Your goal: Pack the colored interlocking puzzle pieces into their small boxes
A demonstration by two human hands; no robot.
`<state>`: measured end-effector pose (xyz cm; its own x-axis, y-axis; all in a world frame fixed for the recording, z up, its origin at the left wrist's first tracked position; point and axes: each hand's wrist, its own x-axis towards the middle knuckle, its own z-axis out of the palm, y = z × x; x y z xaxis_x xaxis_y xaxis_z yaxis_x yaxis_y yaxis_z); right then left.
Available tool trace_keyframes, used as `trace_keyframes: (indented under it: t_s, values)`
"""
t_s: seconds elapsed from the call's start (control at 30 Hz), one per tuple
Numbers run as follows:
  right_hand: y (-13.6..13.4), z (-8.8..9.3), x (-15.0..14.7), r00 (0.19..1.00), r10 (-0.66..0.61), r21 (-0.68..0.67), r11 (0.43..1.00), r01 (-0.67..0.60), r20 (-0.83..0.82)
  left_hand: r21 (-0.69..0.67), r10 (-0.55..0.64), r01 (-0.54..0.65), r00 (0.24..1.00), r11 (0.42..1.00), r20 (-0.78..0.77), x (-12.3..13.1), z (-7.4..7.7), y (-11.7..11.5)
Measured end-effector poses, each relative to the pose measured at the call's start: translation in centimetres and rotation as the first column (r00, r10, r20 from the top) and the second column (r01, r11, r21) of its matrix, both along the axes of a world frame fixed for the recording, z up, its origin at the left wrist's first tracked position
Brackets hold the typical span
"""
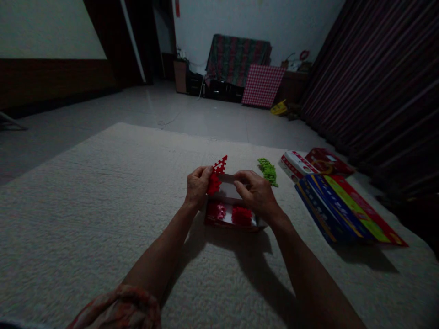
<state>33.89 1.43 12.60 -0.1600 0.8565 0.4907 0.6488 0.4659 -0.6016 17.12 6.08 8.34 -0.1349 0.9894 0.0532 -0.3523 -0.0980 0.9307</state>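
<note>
The left hand [198, 187] grasps a red strip [220, 167] by its lower part, thumb on top. The strip is toothed along its edges and rises to a pointed tip. It stands above the left side of an open box [231, 226], in front of the person on a pale mat [144, 183].

The right hand [256, 192] is at the box's far right, with fingers bent and the thumb reaching toward the raised white flap [230, 187]. Whether it grips the flap cannot be determined (the hand covers the place of contact).

Inside the box, a red cluster [242, 215] lies at the right and a pink piece [221, 211] to its left, apart from it, with white lining showing between them.

A green heap [268, 173] lies on the mat, beyond the right hand and to its right. Further right are a white carton [297, 165] with red markings, a dark red carton [329, 161] just beside it, and a row of long blue, yellow-green and red packs [343, 208] (print present, too small to read).

Lighting is dim. A striped curtain [370, 87] hangs at the right; a checked cloth [263, 85] drapes at the far wall.
</note>
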Motion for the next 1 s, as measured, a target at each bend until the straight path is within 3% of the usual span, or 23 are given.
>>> trace_keyframes:
  t_s: [0.17, 0.4, 0.57, 0.83, 1.0]
  values:
    - [1.1, -0.3, -1.7, 0.975, -0.102, -0.127, 0.989, 0.078, -0.196, 0.025, -0.038, 0.038, 0.999, 0.999, 0.007, 0.2, 0.1, -0.2]
    - [-0.2, -1.6, -3.8, 0.906, -0.101, -0.354, 0.934, -0.057, -0.412, 0.068, 0.052, -0.052, 0.999, 0.996, 0.005, 0.4, -0.2, 0.0]
    - [0.2, -3.0, -5.3, 0.867, -0.147, -0.334, 0.942, -0.023, -0.476, 0.085, 0.142, -0.14, 0.99, 0.986, -0.01, 0.9, 0.2, -0.6]
    - [0.4, -3.1, -4.7, 0.817, -0.137, -0.373, 0.922, -0.101, -0.56, -0.122, 0.083, -0.042, 0.931, 0.992, 0.354, 1.9, 0.2, -0.4]
    - [0.0, -2.4, -3.4, 0.802, -0.115, -0.401, 0.902, -0.163, -0.586, -0.175, 0.082, -0.009, 0.905, 0.985, 0.417, 1.7, 0.5, -0.2]
